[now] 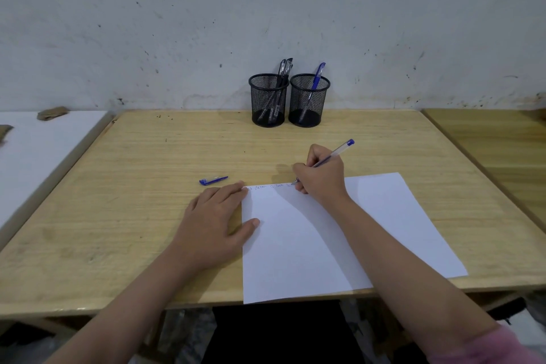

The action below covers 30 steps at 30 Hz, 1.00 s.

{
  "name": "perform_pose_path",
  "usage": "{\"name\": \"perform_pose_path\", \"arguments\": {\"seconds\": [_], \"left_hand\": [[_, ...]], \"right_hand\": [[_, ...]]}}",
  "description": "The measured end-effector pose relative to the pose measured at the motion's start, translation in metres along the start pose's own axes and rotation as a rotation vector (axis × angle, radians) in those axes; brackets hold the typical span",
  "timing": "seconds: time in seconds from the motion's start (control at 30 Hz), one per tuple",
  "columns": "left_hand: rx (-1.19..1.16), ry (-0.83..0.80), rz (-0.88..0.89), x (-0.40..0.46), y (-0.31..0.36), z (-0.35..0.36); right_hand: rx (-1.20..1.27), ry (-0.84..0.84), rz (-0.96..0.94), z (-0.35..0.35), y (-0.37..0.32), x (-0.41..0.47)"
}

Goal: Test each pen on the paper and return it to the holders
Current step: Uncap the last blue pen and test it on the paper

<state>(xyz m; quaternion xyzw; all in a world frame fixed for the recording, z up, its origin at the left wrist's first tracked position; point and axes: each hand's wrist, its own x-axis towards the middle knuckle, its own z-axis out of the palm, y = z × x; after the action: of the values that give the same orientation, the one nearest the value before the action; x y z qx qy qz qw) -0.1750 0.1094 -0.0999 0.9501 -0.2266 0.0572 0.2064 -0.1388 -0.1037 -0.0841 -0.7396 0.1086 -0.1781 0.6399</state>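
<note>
The clear-barrelled ballpoint pen with a blue end plug [334, 156] is clasped in the right hand [322, 177] in a writing grip, its tip on the top edge of the white sheet of paper [399, 216], where a faint line of blue writing [270, 186] runs. The left hand [217, 216] lies flat and released, fingertips on the sheet's left edge, grasping nothing.

The sheet overhangs the near edge of the pale wooden table [133, 216]; if the left hand lifts, a pen stroke could likely drag it askew.

The loose blue pen cap [213, 180] lies apart on the table and could be forgotten.

The two black mesh holders [269, 103] [308, 103] stand touching at the wall, so a careless return might tip one.
</note>
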Motion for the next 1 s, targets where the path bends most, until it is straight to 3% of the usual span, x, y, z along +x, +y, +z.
{"name": "perform_pose_path", "arguments": {"seconds": [0.37, 0.47, 0.6, 0.73, 0.87, 1.0], "left_hand": [[-0.048, 0.011, 0.009, 0.0, -0.002, 0.0], [-0.116, 0.155, -0.013, 0.002, -0.007, -0.001], [-0.035, 0.351, -0.136, 0.015, -0.019, -0.009], [-0.054, 0.259, -0.275, 0.03, -0.032, -0.012], [-0.106, 0.22, -0.307, 0.038, -0.035, -0.017], [-0.397, 0.253, -0.314, 0.038, -0.019, -0.028]], "right_hand": [[0.082, 0.075, 0.036, -0.003, 0.0, 0.002], [0.185, 0.14, 0.076, -0.005, -0.002, 0.004], [0.23, 0.175, 0.115, -0.006, -0.009, 0.004], [0.282, 0.149, 0.13, -0.009, -0.021, 0.0], [0.301, 0.103, 0.132, -0.01, -0.027, -0.007], [0.258, 0.071, 0.088, -0.011, -0.032, -0.019]]}}
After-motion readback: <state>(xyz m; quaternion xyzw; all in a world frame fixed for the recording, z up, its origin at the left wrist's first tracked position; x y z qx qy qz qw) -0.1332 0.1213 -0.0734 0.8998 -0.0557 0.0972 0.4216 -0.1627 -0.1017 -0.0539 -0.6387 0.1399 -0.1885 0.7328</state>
